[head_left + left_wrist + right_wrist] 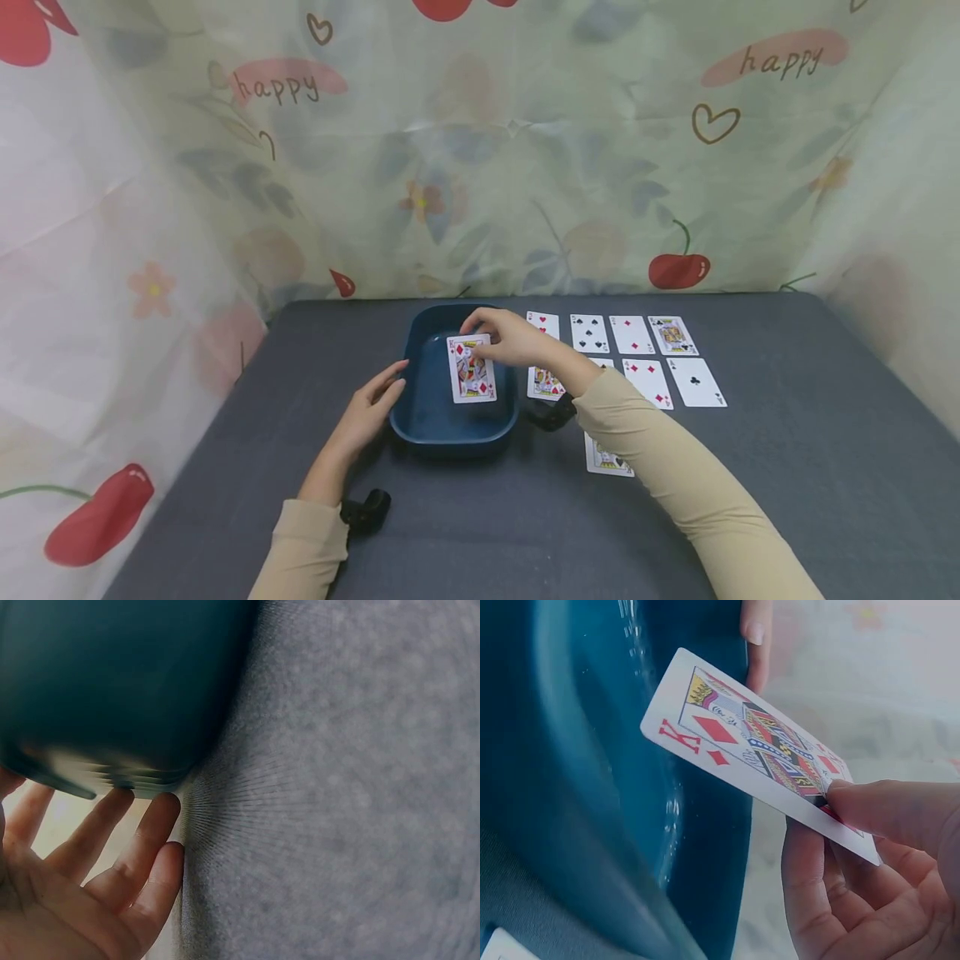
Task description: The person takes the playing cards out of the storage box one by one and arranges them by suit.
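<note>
Between thumb and fingers, my right hand (508,336) pinches a king of diamonds (471,385) by one end, face up, over a dark blue plastic basin (453,439). In the right wrist view, the king card (742,739) tilts above the basin (592,780), thumb on its face and fingers beneath. My left hand (367,408) is at the basin's left side, fingertips right at the rim. Seen from the left wrist, the left hand's fingers (150,855) are loosely extended against the end of the basin (112,682).
Right of the basin, several face-up playing cards lie in rows, including a spade card (589,333), a diamond card (648,383) and a club card (697,382). My right forearm partly covers a nearer face card (606,460). A patterned curtain (510,167) stands behind the grey table (810,467).
</note>
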`<state>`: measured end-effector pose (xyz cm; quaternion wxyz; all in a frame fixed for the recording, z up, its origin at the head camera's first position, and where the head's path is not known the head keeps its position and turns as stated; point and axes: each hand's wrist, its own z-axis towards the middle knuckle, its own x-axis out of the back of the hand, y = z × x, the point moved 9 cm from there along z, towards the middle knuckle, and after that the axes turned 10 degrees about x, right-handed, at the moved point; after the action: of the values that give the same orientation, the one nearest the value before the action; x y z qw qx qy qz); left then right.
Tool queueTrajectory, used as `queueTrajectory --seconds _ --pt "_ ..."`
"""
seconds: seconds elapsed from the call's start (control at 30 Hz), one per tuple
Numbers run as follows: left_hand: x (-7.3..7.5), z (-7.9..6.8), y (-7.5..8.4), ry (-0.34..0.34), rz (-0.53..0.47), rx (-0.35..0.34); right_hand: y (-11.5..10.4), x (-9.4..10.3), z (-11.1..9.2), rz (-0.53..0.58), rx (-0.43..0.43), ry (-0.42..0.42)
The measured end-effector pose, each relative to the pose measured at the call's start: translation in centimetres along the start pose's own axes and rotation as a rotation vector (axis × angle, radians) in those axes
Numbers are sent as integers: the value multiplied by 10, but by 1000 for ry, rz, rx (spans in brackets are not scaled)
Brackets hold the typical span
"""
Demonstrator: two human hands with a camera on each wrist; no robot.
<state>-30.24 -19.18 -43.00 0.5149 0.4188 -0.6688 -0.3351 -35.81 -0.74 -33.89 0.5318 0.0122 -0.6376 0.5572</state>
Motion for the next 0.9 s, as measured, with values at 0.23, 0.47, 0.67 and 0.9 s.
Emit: queueTrajectory --seconds 0.23,0.47,0.67,0.9 --pt "0 0 -1 -10 5 -10 2 12 -17 97 -2 31" --pt "0 0 -1 -8 7 -17 6 30 -36 92 -25 75" --pt "0 -6 7 -17 1 3 14 40 -49 116 -64 93" --pt "0 -7 9 -15 -2 10 22 49 -62 146 -70 121"
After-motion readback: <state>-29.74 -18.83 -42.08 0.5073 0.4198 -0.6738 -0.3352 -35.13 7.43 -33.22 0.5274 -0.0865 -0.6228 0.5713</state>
